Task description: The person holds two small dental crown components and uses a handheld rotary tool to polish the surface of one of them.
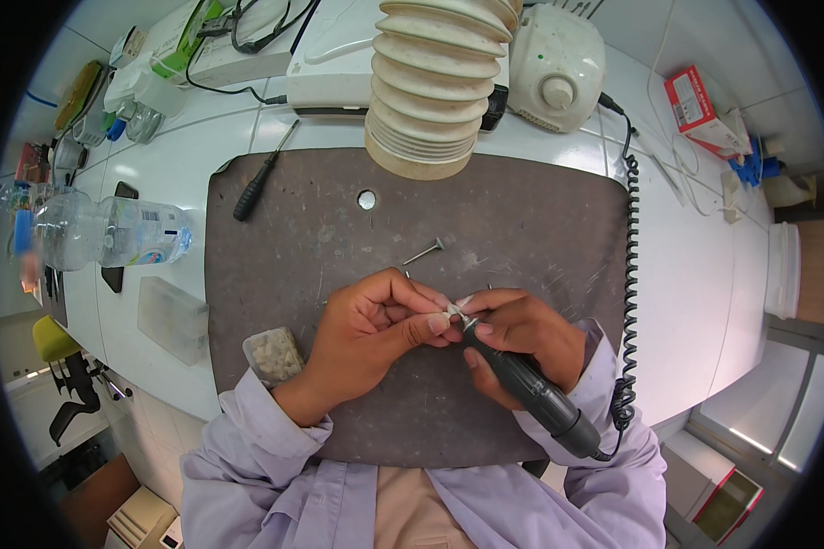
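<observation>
Handpiece | clenched in right grip | left grip pinches small white piece (tip touching).

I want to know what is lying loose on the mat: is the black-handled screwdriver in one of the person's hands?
No, the black-handled screwdriver lies at the mat's far left corner, while the right hand holds a dark handpiece.

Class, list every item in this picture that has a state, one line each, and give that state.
left hand: pinching a small white piece
right hand: gripping the dark handpiece
small white piece: held at the tool tip
dark handpiece: tip against the piece
water bottle: lying on its side
small tray: filled with pale bits
screwdriver: lying unused
</observation>
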`<control>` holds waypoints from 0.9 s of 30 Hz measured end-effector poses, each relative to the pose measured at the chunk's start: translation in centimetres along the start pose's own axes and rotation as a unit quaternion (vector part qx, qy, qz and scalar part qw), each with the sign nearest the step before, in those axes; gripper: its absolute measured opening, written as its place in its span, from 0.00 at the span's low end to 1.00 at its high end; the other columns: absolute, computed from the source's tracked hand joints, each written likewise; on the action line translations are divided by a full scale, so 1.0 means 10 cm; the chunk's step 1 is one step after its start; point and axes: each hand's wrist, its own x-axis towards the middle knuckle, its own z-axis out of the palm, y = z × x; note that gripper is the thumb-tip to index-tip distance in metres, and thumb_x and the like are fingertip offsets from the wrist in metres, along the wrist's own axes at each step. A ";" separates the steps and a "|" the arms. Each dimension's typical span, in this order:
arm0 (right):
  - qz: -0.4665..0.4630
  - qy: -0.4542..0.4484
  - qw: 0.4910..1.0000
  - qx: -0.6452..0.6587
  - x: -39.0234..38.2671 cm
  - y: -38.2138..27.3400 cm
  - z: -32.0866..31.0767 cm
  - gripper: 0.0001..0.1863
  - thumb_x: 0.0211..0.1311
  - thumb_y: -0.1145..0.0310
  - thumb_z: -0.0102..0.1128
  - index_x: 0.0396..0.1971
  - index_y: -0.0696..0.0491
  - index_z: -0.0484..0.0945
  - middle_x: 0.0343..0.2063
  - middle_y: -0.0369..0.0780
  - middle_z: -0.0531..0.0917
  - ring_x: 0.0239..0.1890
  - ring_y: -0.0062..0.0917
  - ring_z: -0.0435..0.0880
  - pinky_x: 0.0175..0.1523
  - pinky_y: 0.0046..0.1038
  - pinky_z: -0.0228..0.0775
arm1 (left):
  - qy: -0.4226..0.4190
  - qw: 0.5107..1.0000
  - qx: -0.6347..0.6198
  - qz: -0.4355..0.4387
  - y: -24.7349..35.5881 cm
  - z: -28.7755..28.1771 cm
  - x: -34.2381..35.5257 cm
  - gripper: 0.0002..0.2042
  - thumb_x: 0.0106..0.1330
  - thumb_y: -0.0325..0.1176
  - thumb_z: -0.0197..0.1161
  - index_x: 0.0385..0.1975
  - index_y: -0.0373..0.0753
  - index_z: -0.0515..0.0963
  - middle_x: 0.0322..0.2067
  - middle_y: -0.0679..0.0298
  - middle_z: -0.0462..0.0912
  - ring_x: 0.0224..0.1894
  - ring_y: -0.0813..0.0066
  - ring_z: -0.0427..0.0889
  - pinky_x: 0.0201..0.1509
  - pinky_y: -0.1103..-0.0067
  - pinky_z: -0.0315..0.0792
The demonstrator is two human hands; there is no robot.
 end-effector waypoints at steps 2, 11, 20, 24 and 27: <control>-0.006 -0.008 1.000 -0.008 0.01 -0.01 -0.01 0.18 0.40 0.88 0.69 0.33 0.59 0.75 0.28 0.43 0.79 0.40 0.41 0.86 0.42 0.32 0.80 | 0.002 1.000 0.004 0.003 -0.01 0.00 0.00 0.06 0.66 0.22 0.61 0.37 0.28 0.72 0.41 0.50 0.81 0.43 0.66 0.85 0.47 0.76 0.81; -0.009 -0.002 1.000 -0.015 0.01 -0.01 0.01 0.18 0.39 0.88 0.69 0.32 0.59 0.75 0.28 0.43 0.79 0.39 0.41 0.86 0.42 0.32 0.81 | 0.001 1.000 0.006 0.000 -0.01 0.00 0.00 0.06 0.66 0.22 0.61 0.38 0.28 0.73 0.40 0.50 0.81 0.43 0.66 0.85 0.47 0.77 0.81; -0.003 -0.019 1.000 -0.015 0.01 -0.03 -0.01 0.17 0.40 0.87 0.68 0.33 0.59 0.75 0.27 0.43 0.78 0.40 0.42 0.86 0.43 0.33 0.81 | 0.004 1.000 0.006 0.001 -0.01 -0.01 0.00 0.06 0.66 0.23 0.61 0.37 0.28 0.73 0.40 0.50 0.82 0.42 0.67 0.85 0.46 0.77 0.82; -0.015 -0.006 1.000 0.022 -0.02 0.00 -0.02 0.18 0.42 0.86 0.68 0.34 0.59 0.74 0.28 0.43 0.77 0.41 0.43 0.86 0.44 0.34 0.81 | 0.000 1.000 0.005 -0.001 0.00 0.00 0.00 0.06 0.66 0.23 0.61 0.37 0.28 0.73 0.40 0.50 0.82 0.42 0.67 0.85 0.46 0.77 0.81; -0.016 -0.008 0.999 0.030 -0.03 0.03 -0.02 0.18 0.43 0.86 0.68 0.35 0.59 0.73 0.29 0.44 0.77 0.41 0.43 0.86 0.43 0.34 0.81 | 0.000 1.000 0.005 -0.002 0.01 0.00 0.00 0.06 0.66 0.23 0.61 0.37 0.28 0.73 0.40 0.51 0.82 0.42 0.67 0.85 0.46 0.77 0.81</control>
